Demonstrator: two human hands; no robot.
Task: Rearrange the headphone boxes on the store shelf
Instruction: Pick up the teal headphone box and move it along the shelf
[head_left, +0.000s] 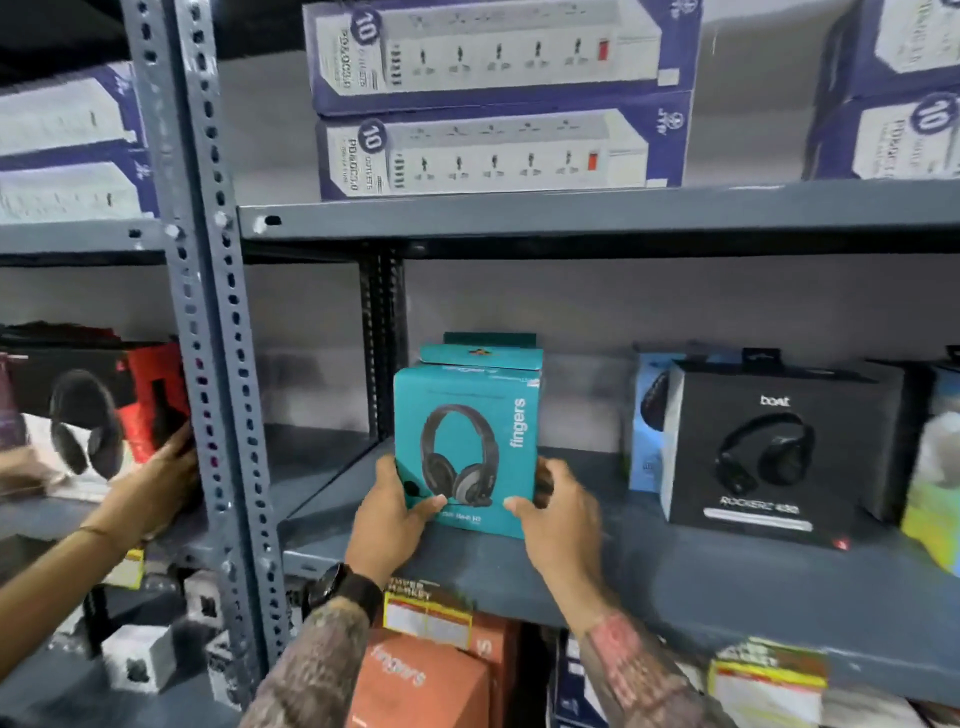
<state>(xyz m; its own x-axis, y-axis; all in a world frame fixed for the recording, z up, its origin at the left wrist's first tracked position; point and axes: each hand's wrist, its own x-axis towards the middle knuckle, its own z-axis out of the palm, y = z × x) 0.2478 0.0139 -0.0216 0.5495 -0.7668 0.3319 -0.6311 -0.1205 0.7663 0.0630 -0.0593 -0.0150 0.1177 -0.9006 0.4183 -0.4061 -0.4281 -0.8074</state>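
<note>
A teal headphone box (467, 441) stands upright near the front of the grey middle shelf (675, 577). My left hand (392, 514) grips its lower left edge and my right hand (558, 512) grips its lower right edge. A second teal box (483, 353) stands right behind it, mostly hidden. To the right sits a black headphone box (769, 452), with a light blue box (647, 415) behind its left side.
Another person's hand (166, 467) touches a red and black headphone box (98, 405) on the left shelf bay. A perforated steel upright (218, 364) divides the bays. Power strip boxes (493, 104) fill the shelf above. An orange box (426, 670) sits on the shelf below.
</note>
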